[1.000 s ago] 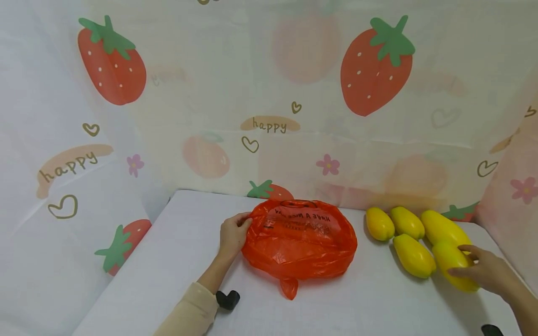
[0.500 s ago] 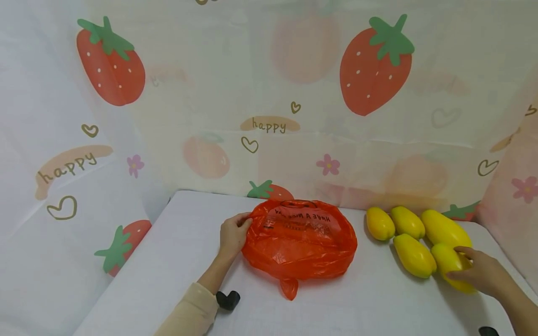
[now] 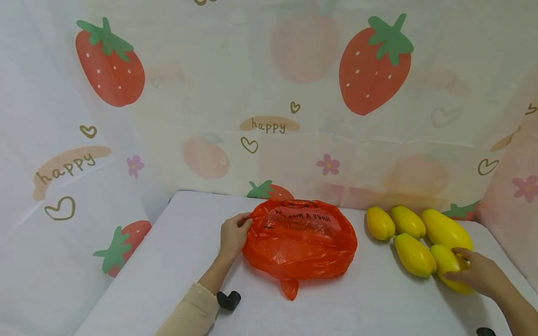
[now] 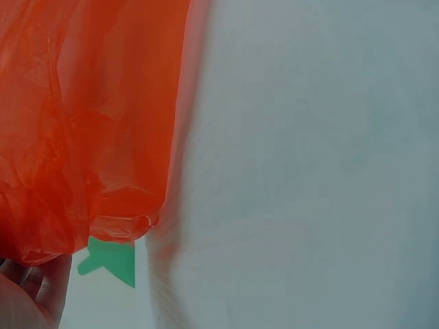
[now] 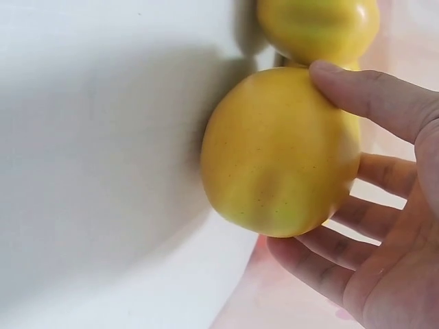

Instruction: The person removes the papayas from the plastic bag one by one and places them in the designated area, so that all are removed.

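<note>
A red plastic bag (image 3: pixel 302 261) lies on the table with its mouth spread wide and mirrored lettering showing through. My left hand (image 3: pixel 233 235) pinches the left edge of its rim; in the left wrist view only some fingers (image 4: pixel 51 288) appear under the red film (image 4: pixel 130 123). On the right, my right hand (image 3: pixel 479 273) holds a yellow papaya (image 3: pixel 449 267) at the front of a group. Its thumb lies along one side of the fruit (image 5: pixel 274 151), and the other fingers curl round the opposite side in the right wrist view.
Several more yellow papayas stand close by: one (image 3: pixel 414 255) just left of the held one, a larger one (image 3: pixel 446 228) behind it, others (image 3: pixel 380 224) farther left. A strawberry-print cloth (image 3: pixel 269 154) walls off the back. White cloth covers the table (image 3: pixel 336 308).
My right hand has shifted slightly left with the papaya, bringing it closer to its neighbour. My left hand and the bag stay as they were.
</note>
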Demonstrator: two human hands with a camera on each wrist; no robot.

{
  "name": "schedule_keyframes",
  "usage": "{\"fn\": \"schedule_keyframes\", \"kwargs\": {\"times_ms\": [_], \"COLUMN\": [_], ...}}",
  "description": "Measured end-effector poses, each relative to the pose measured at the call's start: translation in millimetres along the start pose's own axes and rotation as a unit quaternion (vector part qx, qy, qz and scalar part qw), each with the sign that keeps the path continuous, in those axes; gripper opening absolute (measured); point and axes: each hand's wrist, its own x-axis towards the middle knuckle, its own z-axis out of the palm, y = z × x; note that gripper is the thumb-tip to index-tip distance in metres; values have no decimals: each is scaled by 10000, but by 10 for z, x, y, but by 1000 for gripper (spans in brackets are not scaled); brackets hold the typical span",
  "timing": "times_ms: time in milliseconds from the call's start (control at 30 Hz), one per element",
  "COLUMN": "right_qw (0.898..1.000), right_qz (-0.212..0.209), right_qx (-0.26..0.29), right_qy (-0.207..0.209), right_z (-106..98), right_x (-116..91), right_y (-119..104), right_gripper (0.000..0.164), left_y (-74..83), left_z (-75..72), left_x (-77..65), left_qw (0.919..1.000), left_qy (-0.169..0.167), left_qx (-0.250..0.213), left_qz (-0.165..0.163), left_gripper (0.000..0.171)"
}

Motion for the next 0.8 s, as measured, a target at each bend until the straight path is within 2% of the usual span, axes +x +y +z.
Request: {"fn": "schedule_keyframes", "kwargs": {"times_ms": [333, 667, 800], "right_qw": [9996, 9996, 9989], "right_qz": [-182, 49, -23], "right_qx": [-50, -11, -49], "right_qy": [200, 282, 464], "right_z": [-20, -74, -101], "right_x": [-1, -39, -74], "right_y": [28, -27, -56], "right_gripper": [104, 103, 97], "left_y": [5, 18, 23], "left_z": [3, 6, 11], "left_x": [-5, -12, -16], "left_qw": [10000, 10000, 10000], "left_qy": [34, 62, 66], "left_qx": [-1, -15, -12], "left_qz": [29, -12, -10], "left_gripper": [24, 23, 24]}}
